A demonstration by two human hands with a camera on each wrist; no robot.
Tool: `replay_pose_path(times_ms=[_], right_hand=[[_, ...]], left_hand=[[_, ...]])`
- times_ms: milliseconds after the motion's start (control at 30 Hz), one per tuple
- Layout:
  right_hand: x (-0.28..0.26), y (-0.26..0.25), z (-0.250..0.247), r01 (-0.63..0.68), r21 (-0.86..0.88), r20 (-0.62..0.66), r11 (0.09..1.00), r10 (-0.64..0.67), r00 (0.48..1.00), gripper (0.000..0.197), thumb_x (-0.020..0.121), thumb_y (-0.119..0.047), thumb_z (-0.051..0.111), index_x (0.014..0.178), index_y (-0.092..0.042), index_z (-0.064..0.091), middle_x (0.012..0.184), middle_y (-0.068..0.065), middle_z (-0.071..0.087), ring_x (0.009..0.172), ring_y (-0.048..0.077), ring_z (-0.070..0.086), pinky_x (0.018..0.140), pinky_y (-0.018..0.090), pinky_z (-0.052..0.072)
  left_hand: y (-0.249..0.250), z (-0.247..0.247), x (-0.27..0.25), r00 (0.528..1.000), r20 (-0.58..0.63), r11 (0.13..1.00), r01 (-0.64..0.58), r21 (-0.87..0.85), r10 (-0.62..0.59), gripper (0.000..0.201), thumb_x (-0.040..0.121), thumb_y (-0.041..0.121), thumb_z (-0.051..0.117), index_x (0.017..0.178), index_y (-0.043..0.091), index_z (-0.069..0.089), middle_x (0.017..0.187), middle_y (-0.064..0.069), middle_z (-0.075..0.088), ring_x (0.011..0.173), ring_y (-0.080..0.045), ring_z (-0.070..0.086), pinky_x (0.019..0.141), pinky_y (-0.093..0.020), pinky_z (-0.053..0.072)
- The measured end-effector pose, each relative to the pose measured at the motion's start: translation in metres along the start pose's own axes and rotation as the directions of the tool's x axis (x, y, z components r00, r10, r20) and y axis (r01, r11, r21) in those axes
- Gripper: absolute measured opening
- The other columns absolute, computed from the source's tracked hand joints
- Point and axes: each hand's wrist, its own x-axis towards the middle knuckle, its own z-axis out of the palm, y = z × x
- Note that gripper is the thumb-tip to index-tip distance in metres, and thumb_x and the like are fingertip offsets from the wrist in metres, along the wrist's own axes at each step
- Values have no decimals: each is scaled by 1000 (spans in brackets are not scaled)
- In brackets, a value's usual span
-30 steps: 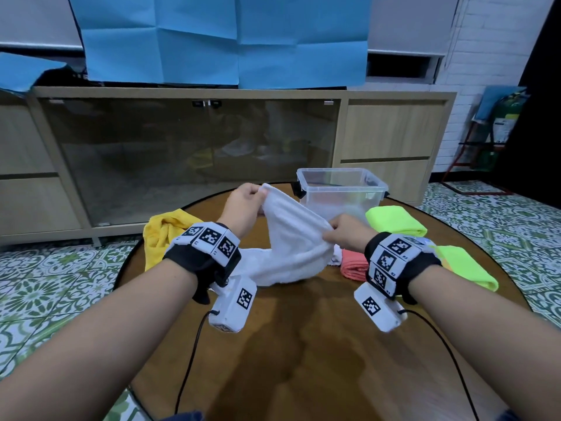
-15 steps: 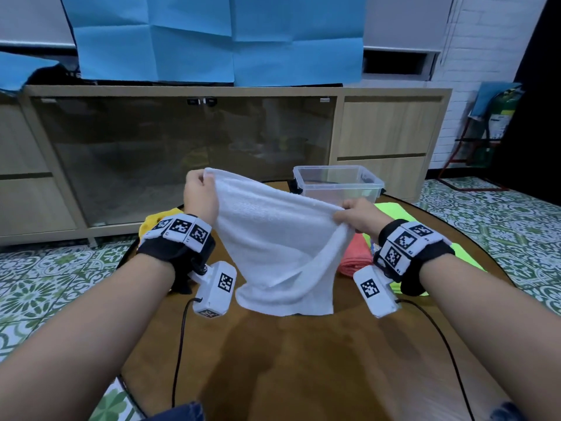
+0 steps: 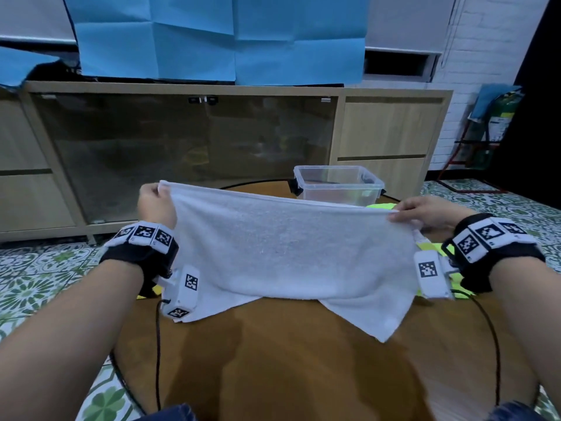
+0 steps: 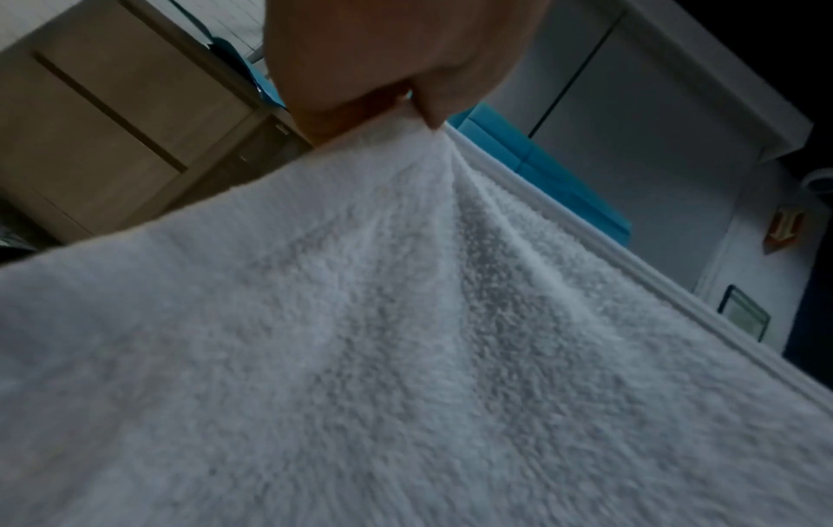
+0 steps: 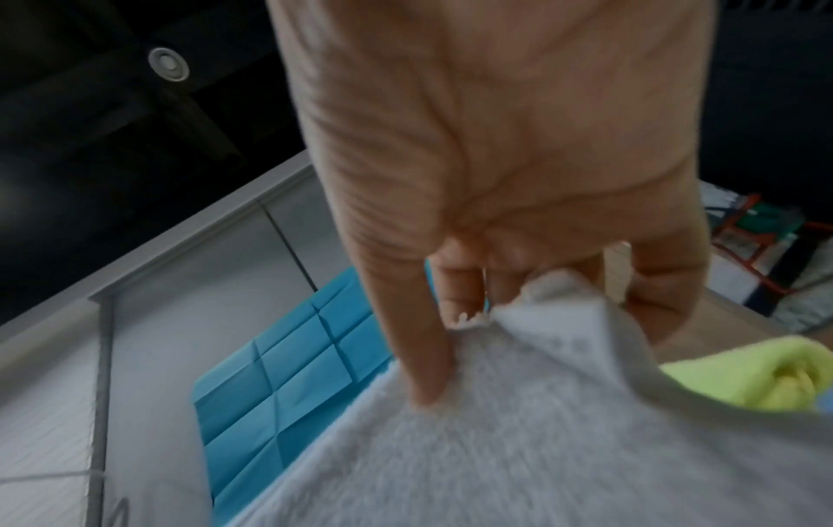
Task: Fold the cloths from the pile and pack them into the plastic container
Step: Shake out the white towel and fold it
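A white terry cloth [image 3: 291, 250] hangs stretched between both hands above the round wooden table [image 3: 303, 360], its lower corners touching the tabletop. My left hand [image 3: 154, 202] pinches the cloth's top left corner; the left wrist view shows the same cloth [image 4: 405, 338] bunched under the left hand [image 4: 383, 71]. My right hand [image 3: 425, 211] pinches the top right corner, the thumb pressed onto the cloth [image 5: 541, 445] below the right hand [image 5: 518, 178]. The clear plastic container [image 3: 337, 186] stands behind the cloth at the table's far side, its inside looking bare.
Neon green cloths [image 3: 434, 247] lie on the table at the right, partly hidden by the white cloth and my right wrist; one green cloth [image 5: 744, 371] shows in the right wrist view. A wooden sideboard with glass doors [image 3: 188, 153] stands beyond the table. Patterned floor tiles [image 3: 36, 281] surround it.
Both hands have lifted the white cloth off the pile and drawn apart sideways, spreading it from a bunched drape into a wide stretched sheet. The pink and yellow cloths are now hidden behind it.
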Motion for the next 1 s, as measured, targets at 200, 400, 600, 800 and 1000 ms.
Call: replay_pose_path(times_ms=[200, 400, 600, 800, 1000], right_hand=[[-18, -17, -28, 162, -21, -407, 987, -157, 900, 14, 80, -16, 72, 74, -14, 60, 68, 6, 61, 57, 17, 57, 56, 26, 47], [-71, -26, -29, 246, 641, -130, 727, -213, 968, 18, 75, -33, 63, 91, -25, 62, 72, -3, 69, 64, 13, 67, 62, 27, 57], [-36, -24, -16, 62, 624, -155, 779, 45, 987, 23, 91, -29, 59, 91, -8, 68, 77, 2, 73, 68, 14, 69, 69, 25, 57], [-26, -57, 45, 59, 416, 265, 907, -183, 947, 31, 90, 9, 42, 97, -4, 68, 90, 11, 71, 78, 18, 69, 73, 25, 59], [-27, -71, 98, 290, -96, 215, 952, -265, 940, 4, 85, -8, 66, 82, -6, 65, 71, 6, 65, 53, 7, 61, 54, 17, 53]], left_hand=[[27, 7, -3, 999, -37, 980, -40, -194, 33, 34, 98, 25, 39, 119, 3, 54, 98, -5, 54, 93, -21, 50, 76, -26, 37], [41, -4, 3, 951, 290, 762, 267, -590, -109, 15, 84, 9, 54, 71, 14, 61, 51, 5, 48, 40, -7, 41, 41, -16, 30], [22, 4, -7, 953, 275, 945, 203, -256, -130, 23, 74, 15, 68, 94, 3, 70, 98, -18, 71, 89, -25, 62, 74, -31, 44], [50, 47, -54, 838, 545, 998, -41, 39, 13, 9, 86, 15, 60, 87, 13, 69, 90, -11, 61, 89, -24, 55, 75, -28, 40], [66, 63, -92, 670, 742, 999, -38, 13, 16, 16, 89, 5, 56, 99, 11, 68, 68, -4, 52, 55, -13, 43, 45, -16, 39]])
